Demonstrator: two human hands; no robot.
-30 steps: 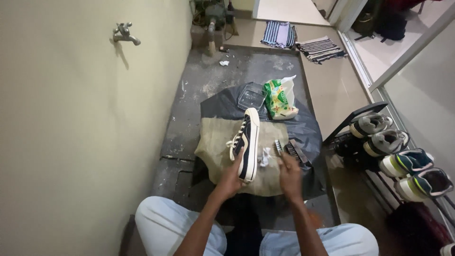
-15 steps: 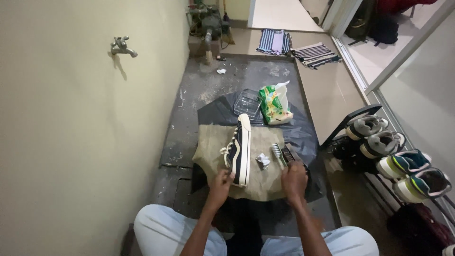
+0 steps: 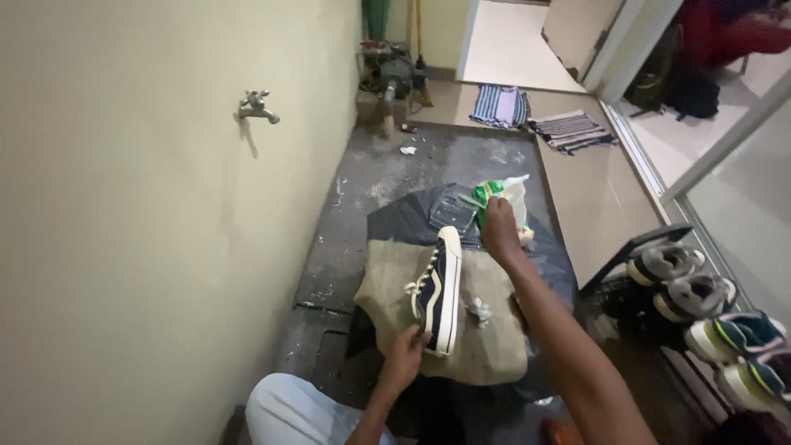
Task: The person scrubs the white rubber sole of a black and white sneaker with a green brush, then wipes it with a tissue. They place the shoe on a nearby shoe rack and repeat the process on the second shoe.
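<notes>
So the left hand [image 3: 405, 356] is holding one dark sneaker [image 3: 438, 288] on its side by the heel, grip clamped on it, over a tan cloth [image 3: 387, 288] on the floor. The right hand [image 3: 498, 231] is reaching out to one green-and-white plastic bag [image 3: 503, 194], fingers touching it; can't tell if they're closed. Four shoes are sitting on the rack [image 3: 700, 321] to the right.

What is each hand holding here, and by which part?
The left hand holds the dark sneaker by its heel end. The right hand reaches to the green-and-white plastic bag; whether it grips it cannot be told.
</notes>
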